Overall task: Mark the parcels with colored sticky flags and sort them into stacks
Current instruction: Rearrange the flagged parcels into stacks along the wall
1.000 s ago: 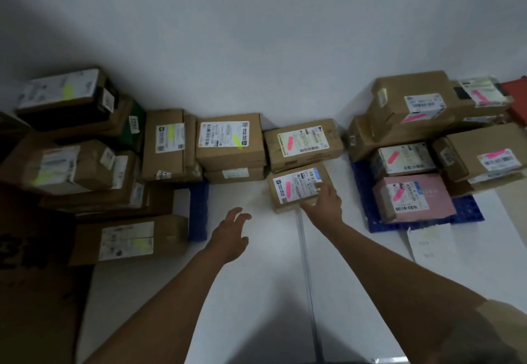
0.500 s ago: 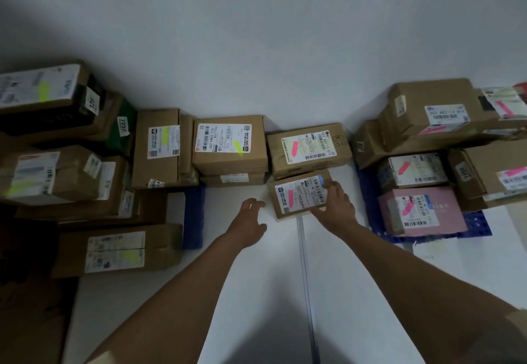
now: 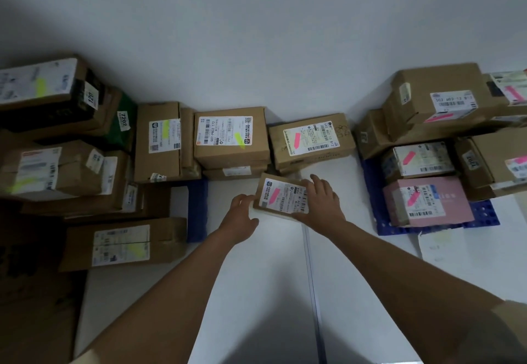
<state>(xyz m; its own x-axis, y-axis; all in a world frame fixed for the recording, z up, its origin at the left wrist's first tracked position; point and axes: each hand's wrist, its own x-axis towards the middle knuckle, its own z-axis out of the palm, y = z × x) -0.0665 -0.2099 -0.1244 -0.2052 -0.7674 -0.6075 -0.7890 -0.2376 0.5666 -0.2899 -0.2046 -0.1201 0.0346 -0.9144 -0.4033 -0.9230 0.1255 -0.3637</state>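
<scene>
Plain white wall (image 3: pixel 256 35); white floor (image 3: pixel 256 278); dim light; blue pallet (image 3: pixel 484 215).

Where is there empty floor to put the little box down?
Bare white floor lies between the yellow-flagged stack on the left and the blue pallet on the right, under both arms. It is crowded along the wall, where parcels sit packed side by side.

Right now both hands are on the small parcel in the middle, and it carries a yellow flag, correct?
Not quite. In the head view the left hand and right hand do hold the small parcel in the middle, but its flag is pink, not yellow.
</scene>
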